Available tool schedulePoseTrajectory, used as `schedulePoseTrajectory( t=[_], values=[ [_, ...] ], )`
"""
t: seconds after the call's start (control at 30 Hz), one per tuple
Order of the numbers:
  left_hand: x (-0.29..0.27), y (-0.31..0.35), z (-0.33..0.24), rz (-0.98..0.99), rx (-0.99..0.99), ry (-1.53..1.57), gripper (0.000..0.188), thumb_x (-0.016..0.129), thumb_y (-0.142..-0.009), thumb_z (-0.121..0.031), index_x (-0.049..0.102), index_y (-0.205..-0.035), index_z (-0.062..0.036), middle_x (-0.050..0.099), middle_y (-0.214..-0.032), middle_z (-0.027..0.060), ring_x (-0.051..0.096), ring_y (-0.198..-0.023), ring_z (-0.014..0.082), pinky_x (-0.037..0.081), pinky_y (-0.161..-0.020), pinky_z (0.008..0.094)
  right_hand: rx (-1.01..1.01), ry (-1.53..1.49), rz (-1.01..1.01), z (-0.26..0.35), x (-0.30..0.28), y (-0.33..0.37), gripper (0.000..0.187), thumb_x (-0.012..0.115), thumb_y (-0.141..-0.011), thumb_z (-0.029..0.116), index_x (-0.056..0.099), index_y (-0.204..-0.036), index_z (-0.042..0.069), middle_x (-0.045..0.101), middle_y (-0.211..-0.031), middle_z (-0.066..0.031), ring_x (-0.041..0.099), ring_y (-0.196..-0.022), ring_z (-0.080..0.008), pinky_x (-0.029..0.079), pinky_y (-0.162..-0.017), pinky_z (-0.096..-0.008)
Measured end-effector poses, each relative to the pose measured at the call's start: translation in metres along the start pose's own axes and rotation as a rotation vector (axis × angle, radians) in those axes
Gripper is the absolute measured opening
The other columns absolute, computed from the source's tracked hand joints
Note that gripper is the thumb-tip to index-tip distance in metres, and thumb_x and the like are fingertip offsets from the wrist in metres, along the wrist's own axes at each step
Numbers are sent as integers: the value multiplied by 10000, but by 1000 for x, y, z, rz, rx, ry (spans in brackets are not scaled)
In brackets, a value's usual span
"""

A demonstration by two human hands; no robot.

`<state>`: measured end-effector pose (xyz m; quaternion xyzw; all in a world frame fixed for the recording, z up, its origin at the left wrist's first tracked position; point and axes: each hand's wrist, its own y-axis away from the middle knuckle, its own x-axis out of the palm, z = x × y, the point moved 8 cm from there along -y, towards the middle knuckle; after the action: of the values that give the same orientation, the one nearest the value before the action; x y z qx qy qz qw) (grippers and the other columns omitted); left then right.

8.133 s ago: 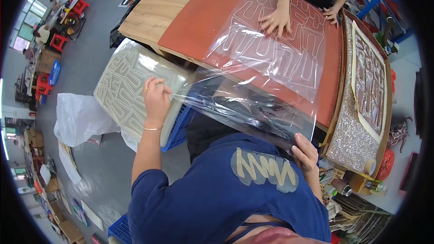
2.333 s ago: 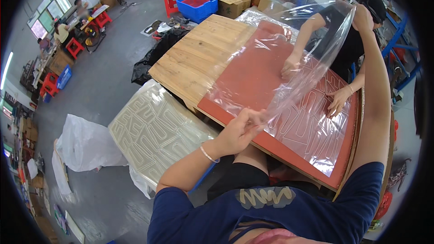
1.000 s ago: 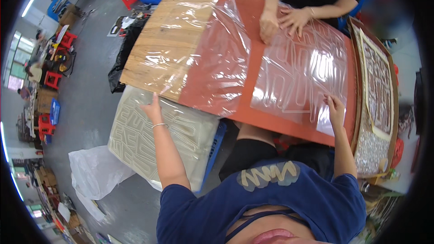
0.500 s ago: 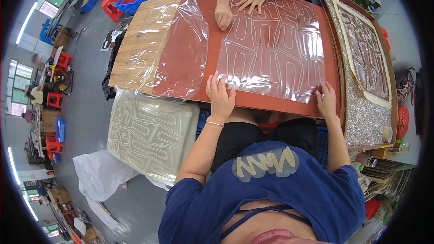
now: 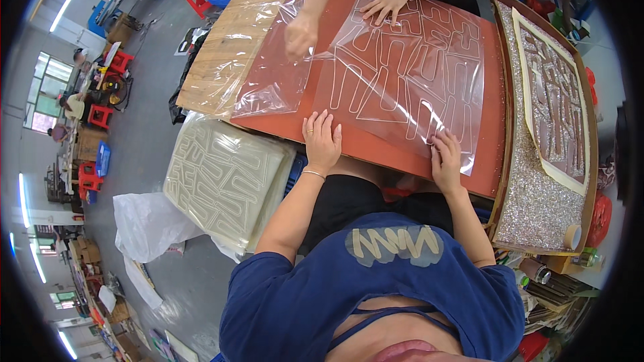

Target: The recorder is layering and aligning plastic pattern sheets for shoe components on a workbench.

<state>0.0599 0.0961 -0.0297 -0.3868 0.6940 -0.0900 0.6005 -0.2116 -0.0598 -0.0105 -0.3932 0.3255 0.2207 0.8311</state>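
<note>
A clear plastic sheet (image 5: 419, 87) with outlined rounded shapes lies on a red-brown board (image 5: 275, 124). Along the board's near edge rests my left hand (image 5: 323, 141), fingers apart and holding nothing, left of the sheet's near edge. My right hand (image 5: 447, 159) touches the sheet's near edge with bent, slightly spread fingers. Across the board, a co-worker's hand (image 5: 389, 3) lies flat on the sheet's far part. That person's other hand (image 5: 302, 35), blurred, is over a plain clear film (image 5: 272, 84) at left.
Left of my legs stands a stack of similar outlined sheets (image 5: 221, 181), beside a white plastic bag (image 5: 151, 224). A glittery panel (image 5: 537, 194) in a brown tray stands at right, with a framed cut-out sheet (image 5: 553, 94) and a tape roll (image 5: 572, 235) on it.
The co-worker's blurred hand has moved left off the sheet's edge. The sheet's near left part now shows a diagonal crease of glare. My right hand has shifted left along its near edge.
</note>
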Motion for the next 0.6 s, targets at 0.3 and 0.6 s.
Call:
schedulePoseTrajectory(
  t=[0.3, 0.6],
  values=[
    [-8, 1, 25, -60, -272, 257, 303, 558, -936, -199, 554, -1126, 38, 545, -1151, 193, 522, -1083, 325, 402, -952, 424, 75, 250, -133, -38, -124, 3, 347, 617, -809, 5, 576, -1154, 11, 541, -1237, -194, 473, -1210, -391, 365, -1029, -488],
    [-24, -40, 49, -404, -580, 412, 211, 547, -865, -77, 541, -1040, 41, 527, -1052, 140, 511, -914, 217, 433, -842, 358, 196, 361, -41, -97, -156, 39, 384, 579, -850, 3, 539, -1232, 0, 516, -1273, -201, 445, -1239, -379, 349, -1050, -457]
  ],
)
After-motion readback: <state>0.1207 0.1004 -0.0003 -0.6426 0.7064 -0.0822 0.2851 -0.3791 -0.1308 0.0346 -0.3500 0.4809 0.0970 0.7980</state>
